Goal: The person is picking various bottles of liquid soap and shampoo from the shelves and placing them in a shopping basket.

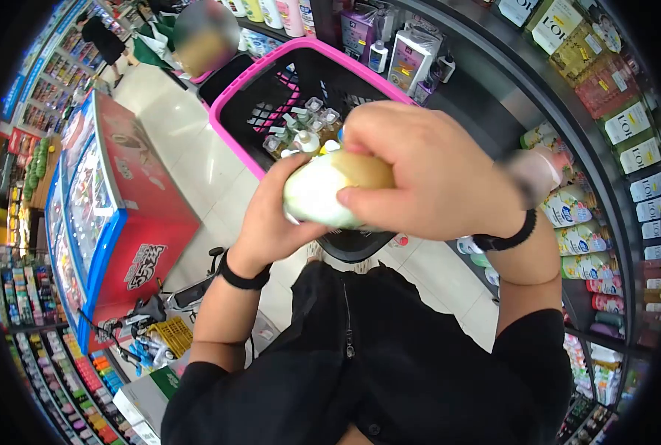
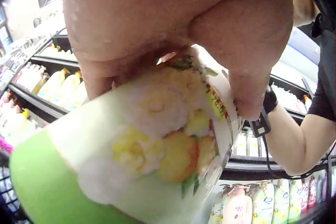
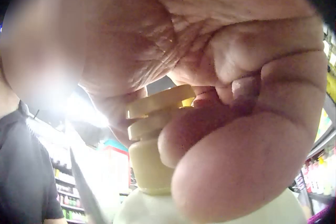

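Note:
A white and green pump bottle (image 1: pixel 319 194) with printed flowers and fruit on its label is held up in front of the body. My left hand (image 1: pixel 262 213) grips its body from the left side; the bottle (image 2: pixel 142 155) fills much of the left wrist view below that hand. From the other side my right hand (image 1: pixel 427 174) curls over its top end. Up close in the right wrist view, the thumb and fingers (image 3: pixel 247 166) pinch around the pale yellow pump (image 3: pixel 152 163). Part of the pump head is hidden behind them.
Below and beyond my hands stands a black basket with a pink rim (image 1: pixel 230 137), holding several pump bottles (image 1: pixel 301 133). Shelves of bottles (image 1: pixel 571 208) line the right. A red freezer (image 1: pixel 149 222) stands at left, with another person (image 1: pixel 102 41) farther back.

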Demonstrator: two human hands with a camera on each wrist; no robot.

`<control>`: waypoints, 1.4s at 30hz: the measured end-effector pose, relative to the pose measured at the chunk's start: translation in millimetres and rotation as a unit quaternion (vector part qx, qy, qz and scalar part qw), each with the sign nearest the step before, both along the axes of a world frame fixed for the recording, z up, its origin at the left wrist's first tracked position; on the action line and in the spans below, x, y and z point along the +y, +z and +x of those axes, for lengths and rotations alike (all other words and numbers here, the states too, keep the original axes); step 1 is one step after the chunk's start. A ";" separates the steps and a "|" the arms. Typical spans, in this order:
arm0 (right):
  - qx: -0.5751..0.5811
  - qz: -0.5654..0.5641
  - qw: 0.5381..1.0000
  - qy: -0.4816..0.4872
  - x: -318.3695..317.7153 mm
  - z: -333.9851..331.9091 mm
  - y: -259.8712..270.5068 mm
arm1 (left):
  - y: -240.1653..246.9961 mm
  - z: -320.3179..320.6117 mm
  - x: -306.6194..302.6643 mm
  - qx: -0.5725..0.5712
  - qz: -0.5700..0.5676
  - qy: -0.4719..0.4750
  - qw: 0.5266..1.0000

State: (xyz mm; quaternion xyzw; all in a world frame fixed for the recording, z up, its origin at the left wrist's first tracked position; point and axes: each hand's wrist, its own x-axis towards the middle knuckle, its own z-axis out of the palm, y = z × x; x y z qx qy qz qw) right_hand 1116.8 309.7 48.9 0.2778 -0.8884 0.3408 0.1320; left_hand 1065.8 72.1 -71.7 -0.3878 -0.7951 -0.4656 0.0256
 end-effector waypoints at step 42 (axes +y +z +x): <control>-0.513 0.123 0.636 -0.563 37.6 -124.0 -398.5 | -140.8 -177.1 -47.0 0.148 -0.181 -0.070 0.970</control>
